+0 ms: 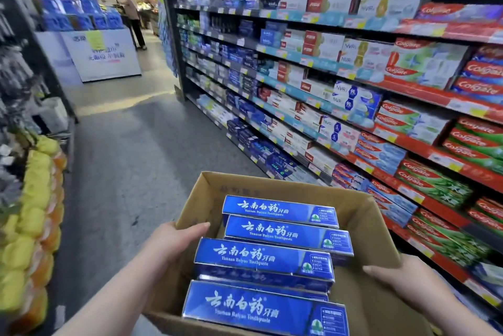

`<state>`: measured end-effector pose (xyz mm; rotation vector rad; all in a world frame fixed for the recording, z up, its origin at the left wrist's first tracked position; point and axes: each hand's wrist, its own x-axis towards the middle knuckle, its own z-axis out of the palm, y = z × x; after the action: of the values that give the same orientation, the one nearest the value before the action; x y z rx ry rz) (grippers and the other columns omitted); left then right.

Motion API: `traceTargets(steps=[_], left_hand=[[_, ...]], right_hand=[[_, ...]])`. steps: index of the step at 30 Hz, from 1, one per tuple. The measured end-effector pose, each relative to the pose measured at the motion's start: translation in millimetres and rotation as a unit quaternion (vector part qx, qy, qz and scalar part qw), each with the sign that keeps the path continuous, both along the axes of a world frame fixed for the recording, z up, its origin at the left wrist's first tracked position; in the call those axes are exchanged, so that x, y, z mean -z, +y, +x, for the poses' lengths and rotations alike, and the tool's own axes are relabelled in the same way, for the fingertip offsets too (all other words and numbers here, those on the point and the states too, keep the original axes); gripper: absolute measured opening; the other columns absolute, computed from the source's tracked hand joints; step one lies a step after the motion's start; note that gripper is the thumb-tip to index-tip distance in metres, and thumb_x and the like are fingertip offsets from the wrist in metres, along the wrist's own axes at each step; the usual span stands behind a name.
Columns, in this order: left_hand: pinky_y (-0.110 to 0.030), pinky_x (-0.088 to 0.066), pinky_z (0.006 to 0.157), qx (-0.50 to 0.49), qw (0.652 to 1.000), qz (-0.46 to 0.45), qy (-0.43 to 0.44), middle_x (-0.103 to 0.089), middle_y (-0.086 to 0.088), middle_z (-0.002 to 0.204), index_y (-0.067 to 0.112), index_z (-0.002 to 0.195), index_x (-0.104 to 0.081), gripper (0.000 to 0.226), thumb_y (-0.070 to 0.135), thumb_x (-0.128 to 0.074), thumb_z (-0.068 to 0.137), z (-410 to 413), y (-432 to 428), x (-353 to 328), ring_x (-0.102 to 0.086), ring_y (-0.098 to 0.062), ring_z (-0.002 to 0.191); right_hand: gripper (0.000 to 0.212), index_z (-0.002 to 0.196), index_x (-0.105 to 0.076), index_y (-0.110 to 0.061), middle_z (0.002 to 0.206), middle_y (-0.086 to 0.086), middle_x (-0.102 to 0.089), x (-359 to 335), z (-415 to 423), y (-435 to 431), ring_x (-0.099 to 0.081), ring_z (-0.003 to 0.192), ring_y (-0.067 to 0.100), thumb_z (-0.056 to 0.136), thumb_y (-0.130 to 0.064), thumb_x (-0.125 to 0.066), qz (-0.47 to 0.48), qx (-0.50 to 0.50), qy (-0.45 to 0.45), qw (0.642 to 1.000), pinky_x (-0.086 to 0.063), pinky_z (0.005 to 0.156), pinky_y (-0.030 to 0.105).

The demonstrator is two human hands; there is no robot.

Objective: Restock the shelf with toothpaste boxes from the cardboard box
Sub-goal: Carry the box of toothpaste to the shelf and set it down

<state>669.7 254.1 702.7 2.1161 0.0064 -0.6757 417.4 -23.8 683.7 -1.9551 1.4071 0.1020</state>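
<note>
- The toothpaste boxes [264, 258] are blue with white lettering. They lie flat in the cardboard box [362, 216], stacked in more than one layer, with four showing on top in a row from near to far.
- The cardboard box is open at the top and sits between my two hands, near me and just left of the shelf.
- My left hand [177, 240] grips the left wall of the cardboard box. The thumb lies over the rim and points inward, close to the end of a toothpaste box. The fingers are hidden outside the wall.
- My right hand [400, 273] holds the right wall the same way, thumb on the inside.
- The shelf [424, 96] runs along the right from near to far, its many levels full of toothpaste packs, red and green ones nearest.
- The grey floor [130, 158] of the aisle stretches ahead.
- On the near left are stacked yellow packs [35, 199].
- Far off stand a white display stand [103, 55] and a person [133, 17].
</note>
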Motion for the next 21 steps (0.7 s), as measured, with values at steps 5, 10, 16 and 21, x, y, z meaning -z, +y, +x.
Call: traceTargets(steps=[5,10,16,21], left_hand=[[-0.042,-0.053,0.085,-0.022,1.0,0.021,-0.005,-0.064,-0.015,0.113,0.005,0.116,-0.053,0.07,0.052,-0.071,0.068,89,-31,5,-0.062,-0.031,0.098],[-0.035,-0.049,0.075,-0.052,0.998,0.027,-0.003,-0.061,-0.013,0.099,0.002,0.115,-0.055,0.063,0.043,-0.073,0.071,184,-74,3,-0.057,-0.024,0.08],[-0.042,-0.055,0.08,-0.059,0.997,0.039,0.002,-0.07,-0.012,0.095,0.008,0.106,-0.062,0.07,0.054,-0.077,0.056,291,-116,12,-0.066,-0.029,0.084],[-0.036,-0.053,0.066,-0.035,0.999,0.028,0.015,-0.068,-0.012,0.092,0.004,0.108,-0.059,0.066,0.049,-0.076,0.064,382,-157,18,-0.065,-0.027,0.08]], right_hand=[[0.043,0.088,-0.066,-0.017,0.08,0.003,-0.07,10,104,-40,-0.065,0.075,0.02,0.061,-0.048,-0.077,0.014,-0.023,-0.012,1.0,-0.051,0.069,0.03],[0.044,0.097,-0.061,-0.019,0.087,0.002,-0.068,7,207,-86,-0.062,0.079,0.016,0.066,-0.048,-0.073,0.031,-0.055,-0.007,0.998,-0.045,0.061,0.026],[0.047,0.104,-0.062,-0.019,0.088,0.006,-0.066,3,311,-131,-0.059,0.078,0.023,0.066,-0.045,-0.074,0.012,-0.066,-0.019,0.998,-0.046,0.066,0.03],[0.04,0.092,-0.065,-0.015,0.077,0.003,-0.065,9,385,-158,-0.058,0.07,0.019,0.068,-0.047,-0.073,0.016,-0.036,-0.002,0.999,-0.045,0.06,0.029]])
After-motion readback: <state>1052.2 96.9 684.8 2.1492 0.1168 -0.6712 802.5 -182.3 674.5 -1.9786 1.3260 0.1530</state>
